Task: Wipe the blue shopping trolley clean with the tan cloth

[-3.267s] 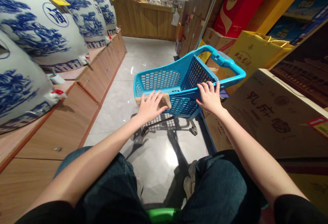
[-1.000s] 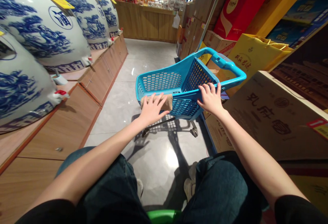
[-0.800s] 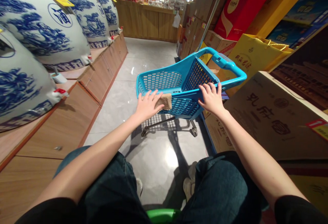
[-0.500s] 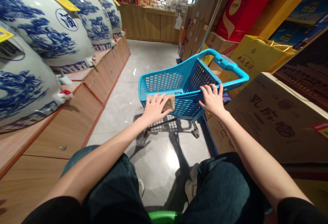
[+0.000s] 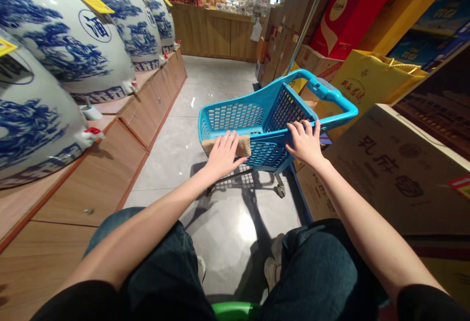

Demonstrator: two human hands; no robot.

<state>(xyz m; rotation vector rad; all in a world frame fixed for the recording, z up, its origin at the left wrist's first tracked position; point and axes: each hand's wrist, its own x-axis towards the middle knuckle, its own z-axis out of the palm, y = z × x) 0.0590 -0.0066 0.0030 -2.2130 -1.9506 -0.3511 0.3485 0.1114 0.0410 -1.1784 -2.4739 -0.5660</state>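
Observation:
A small blue plastic shopping cart with perforated walls stands on the floor ahead of me. My left hand presses a tan cloth flat against the near side of its basket, just under the rim. The cloth shows on both sides of the fingers, which are stretched out and fairly close together. Farther right, my right hand holds the cart's near rim close to the handle. Its fingertips hook over the edge, and the thumb lies along the outer wall.
Large blue-and-white jars line a wooden cabinet on the left. Cardboard boxes, a yellow gift bag and red packages crowd the right. A wooden counter with packaged goods stands at the back.
My left hand has shifted slightly right and its fingers have drawn closer together, so more of the cloth shows on its left. The right hand and the cart have hardly moved.

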